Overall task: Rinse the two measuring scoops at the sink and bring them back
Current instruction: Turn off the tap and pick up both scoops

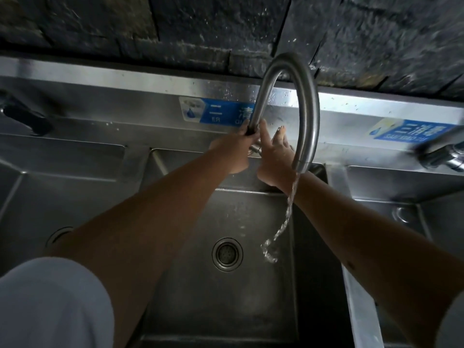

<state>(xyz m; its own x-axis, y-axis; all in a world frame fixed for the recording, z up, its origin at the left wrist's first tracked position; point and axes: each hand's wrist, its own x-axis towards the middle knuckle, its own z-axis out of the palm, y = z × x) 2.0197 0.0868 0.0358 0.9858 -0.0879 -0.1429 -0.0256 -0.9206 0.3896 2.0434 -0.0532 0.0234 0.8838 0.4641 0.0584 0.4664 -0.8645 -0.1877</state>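
Neither measuring scoop can be seen anywhere. A curved steel faucet (307, 114) arches over the middle sink basin (190, 297), and a thin stream of water (286, 217) falls from its spout to the right of the drain (227, 254). My left hand (232, 149) is closed around the base of the faucet pipe. My right hand (276, 159) is beside it at the faucet base, fingers spread, holding nothing that I can make out. A small metal part shows between the two hands.
Steel basins lie to the left (50, 197) and right (406, 207) of the middle one. Blue labels (221, 113) are stuck on the steel backsplash. Another tap (444, 156) sits at the far right, a dark handle (25, 116) at the far left. Behind is a dark stone wall.
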